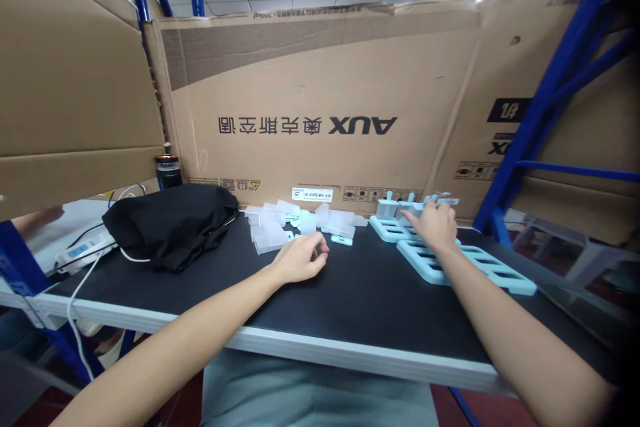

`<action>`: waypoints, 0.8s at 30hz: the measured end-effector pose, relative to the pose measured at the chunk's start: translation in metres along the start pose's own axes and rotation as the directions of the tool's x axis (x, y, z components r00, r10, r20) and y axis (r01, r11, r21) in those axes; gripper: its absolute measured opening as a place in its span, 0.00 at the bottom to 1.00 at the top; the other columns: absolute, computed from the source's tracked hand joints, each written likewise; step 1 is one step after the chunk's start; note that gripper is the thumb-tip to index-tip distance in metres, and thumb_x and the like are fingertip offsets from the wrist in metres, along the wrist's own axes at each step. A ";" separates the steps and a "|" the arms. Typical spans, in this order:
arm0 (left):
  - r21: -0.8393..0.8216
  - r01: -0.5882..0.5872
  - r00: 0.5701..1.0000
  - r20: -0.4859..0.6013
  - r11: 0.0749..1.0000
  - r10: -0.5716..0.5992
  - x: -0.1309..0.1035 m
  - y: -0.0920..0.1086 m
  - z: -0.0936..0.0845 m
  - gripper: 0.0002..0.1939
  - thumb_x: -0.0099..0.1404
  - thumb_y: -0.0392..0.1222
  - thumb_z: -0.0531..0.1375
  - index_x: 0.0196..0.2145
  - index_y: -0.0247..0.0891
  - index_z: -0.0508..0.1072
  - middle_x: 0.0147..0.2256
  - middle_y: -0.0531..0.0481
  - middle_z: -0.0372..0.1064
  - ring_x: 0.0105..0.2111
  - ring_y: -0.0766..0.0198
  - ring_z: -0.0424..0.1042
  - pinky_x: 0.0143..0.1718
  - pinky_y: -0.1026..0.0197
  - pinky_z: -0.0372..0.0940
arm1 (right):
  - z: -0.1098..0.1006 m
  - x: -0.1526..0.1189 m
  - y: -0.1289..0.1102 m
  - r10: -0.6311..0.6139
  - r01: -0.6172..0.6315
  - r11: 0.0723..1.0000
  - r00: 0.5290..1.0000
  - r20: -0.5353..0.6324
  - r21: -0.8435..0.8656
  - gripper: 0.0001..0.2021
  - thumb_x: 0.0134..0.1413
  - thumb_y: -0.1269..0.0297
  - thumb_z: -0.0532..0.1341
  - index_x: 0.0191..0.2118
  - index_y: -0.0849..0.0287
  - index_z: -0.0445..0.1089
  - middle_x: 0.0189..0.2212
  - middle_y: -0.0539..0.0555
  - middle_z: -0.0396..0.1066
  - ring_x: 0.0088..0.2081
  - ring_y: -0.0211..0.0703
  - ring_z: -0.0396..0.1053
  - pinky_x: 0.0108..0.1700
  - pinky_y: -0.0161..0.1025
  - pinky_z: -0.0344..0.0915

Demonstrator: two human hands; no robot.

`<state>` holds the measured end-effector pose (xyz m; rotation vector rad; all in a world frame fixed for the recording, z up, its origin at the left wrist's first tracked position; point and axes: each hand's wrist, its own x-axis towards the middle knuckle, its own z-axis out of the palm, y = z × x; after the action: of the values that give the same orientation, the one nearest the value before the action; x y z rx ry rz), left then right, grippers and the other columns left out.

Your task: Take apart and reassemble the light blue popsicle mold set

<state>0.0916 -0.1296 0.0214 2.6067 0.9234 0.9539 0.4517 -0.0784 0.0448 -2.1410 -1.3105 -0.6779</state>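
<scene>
My left hand (301,259) rests on the black tabletop with its fingers loosely curled, apart from the thumb, and nothing shows in it. Just behind it lies a loose pile of translucent ice pop moulds (270,235) with light-blue parts among them. A small light-blue piece (341,239) lies flat to the right of the pile. At the right, my right hand (436,221) closes on an ice pop mould with a light-blue top (431,199), its body mostly hidden by the fingers. Beside it, ice pop moulds (387,208) stand upright in a light-blue slotted rack (383,229).
A second light-blue slotted rack (515,282) lies in front, under my right forearm. Black cloth (170,223), a dark jar (169,172) and a white power strip (85,248) are at the left. Cardboard (300,73) walls the back, and blue shelf posts (535,113) frame the sides.
</scene>
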 end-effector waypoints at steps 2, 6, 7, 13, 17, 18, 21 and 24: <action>0.005 -0.001 1.000 0.003 1.000 0.001 0.000 0.000 0.000 0.06 0.60 0.39 0.55 0.37 0.42 0.66 0.30 0.54 0.72 0.29 0.64 0.71 0.35 0.61 0.64 | -0.001 -0.001 -0.001 0.019 -0.019 1.000 1.000 -0.011 -0.015 0.32 0.54 0.45 0.52 0.52 0.71 0.61 0.46 0.75 0.63 0.48 0.64 0.60 0.44 0.51 0.57; 0.005 -0.016 1.000 -0.005 1.000 0.016 0.000 -0.001 0.001 0.06 0.60 0.39 0.54 0.37 0.42 0.65 0.31 0.55 0.71 0.29 0.64 0.70 0.34 0.61 0.63 | -0.004 -0.003 0.002 0.037 -0.037 0.999 0.999 -0.006 -0.023 0.34 0.53 0.42 0.50 0.51 0.71 0.63 0.45 0.78 0.62 0.48 0.68 0.57 0.42 0.54 0.55; 0.011 -0.020 1.000 -0.008 1.000 0.020 0.000 0.000 0.001 0.05 0.60 0.39 0.54 0.36 0.42 0.65 0.31 0.55 0.71 0.30 0.64 0.70 0.34 0.62 0.63 | -0.004 -0.004 0.003 0.038 -0.038 0.999 0.999 -0.002 -0.023 0.35 0.53 0.41 0.50 0.51 0.72 0.63 0.45 0.79 0.61 0.48 0.69 0.57 0.41 0.54 0.55; 0.062 -0.035 0.999 0.021 0.997 0.034 -0.002 0.003 -0.002 0.07 0.59 0.37 0.53 0.37 0.42 0.65 0.32 0.54 0.69 0.31 0.64 0.69 0.35 0.62 0.63 | -0.003 -0.003 -0.001 0.053 -0.053 0.999 0.997 -0.047 0.012 0.34 0.54 0.45 0.47 0.53 0.72 0.62 0.51 0.81 0.55 0.51 0.71 0.53 0.43 0.58 0.52; 0.089 -0.041 0.999 0.025 0.995 0.039 -0.003 0.004 -0.002 0.07 0.59 0.37 0.53 0.37 0.42 0.64 0.31 0.54 0.69 0.30 0.64 0.68 0.34 0.62 0.62 | 0.000 -0.001 0.001 0.020 -0.020 1.000 1.000 -0.008 0.023 0.32 0.54 0.46 0.47 0.53 0.69 0.64 0.53 0.76 0.56 0.54 0.71 0.50 0.47 0.60 0.52; 0.099 -0.041 0.999 0.027 0.994 0.039 -0.003 0.004 -0.002 0.07 0.59 0.36 0.53 0.37 0.42 0.64 0.31 0.54 0.68 0.29 0.64 0.68 0.33 0.62 0.62 | 0.002 0.000 0.002 0.020 -0.020 1.000 1.000 0.006 0.019 0.31 0.53 0.46 0.47 0.53 0.68 0.65 0.53 0.74 0.57 0.54 0.71 0.49 0.47 0.61 0.51; 0.159 -0.060 0.998 0.035 0.985 0.055 -0.002 0.007 -0.003 0.07 0.60 0.36 0.52 0.37 0.41 0.64 0.31 0.54 0.68 0.30 0.64 0.67 0.32 0.62 0.61 | 0.007 0.002 0.006 -0.009 0.009 1.000 0.999 0.039 0.005 0.31 0.53 0.46 0.48 0.53 0.66 0.64 0.55 0.71 0.57 0.56 0.69 0.48 0.49 0.61 0.50; 0.309 -0.115 0.993 0.025 0.944 0.113 0.001 0.011 -0.011 0.07 0.60 0.34 0.51 0.37 0.40 0.65 0.34 0.51 0.68 0.35 0.61 0.67 0.34 0.61 0.61 | 0.011 0.003 0.010 -0.061 0.063 0.998 0.996 0.063 -0.016 0.31 0.53 0.46 0.47 0.53 0.66 0.65 0.55 0.71 0.58 0.56 0.69 0.47 0.48 0.61 0.51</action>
<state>0.0906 -0.1382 0.0347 2.9533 1.0018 0.8880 0.4636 -0.0727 0.0367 -2.1595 -1.4139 -0.6553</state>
